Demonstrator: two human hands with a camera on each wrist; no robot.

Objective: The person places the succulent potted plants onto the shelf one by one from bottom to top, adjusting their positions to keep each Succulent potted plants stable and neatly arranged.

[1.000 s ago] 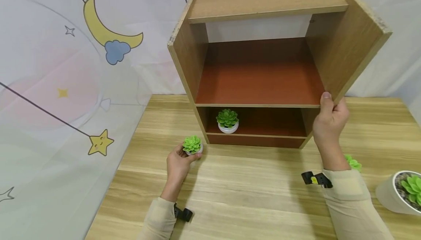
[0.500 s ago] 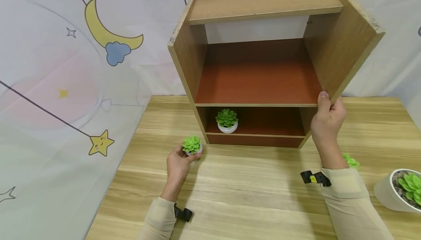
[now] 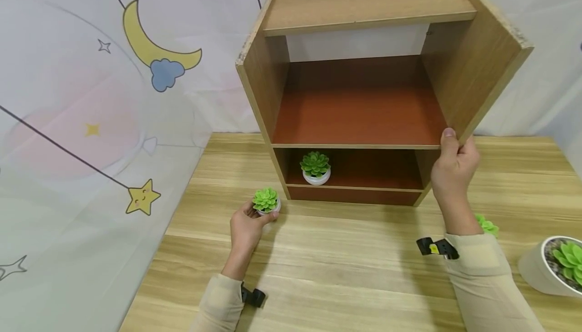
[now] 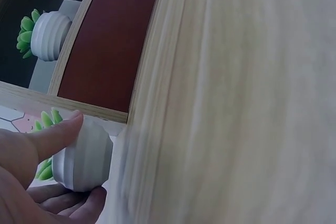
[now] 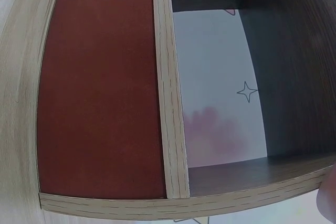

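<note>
My left hand (image 3: pixel 246 227) grips a small green succulent in a white pot (image 3: pixel 266 201), just left of the shelf's lower left corner. In the left wrist view the thumb and fingers curl round its ribbed white pot (image 4: pixel 86 156). My right hand (image 3: pixel 453 173) holds the right side panel of the wooden shelf (image 3: pixel 354 146), thumb on the front edge near the middle board; its other fingers are partly behind the panel. Another potted succulent (image 3: pixel 316 168) stands at the left of the lower compartment. Only a fingertip (image 5: pixel 327 195) of the right hand shows in the right wrist view.
A larger white pot with a succulent (image 3: pixel 545 266) stands at the right on the wooden table (image 3: pixel 345 266). Green leaves of another plant (image 3: pixel 487 224) show beside my right forearm, mostly hidden. A printed cloth (image 3: pixel 91 94) hangs at the left and behind the shelf.
The view has shifted slightly. Both hands keep their holds, on the potted succulent and on the shelf's side panel, with no other visible movement.
</note>
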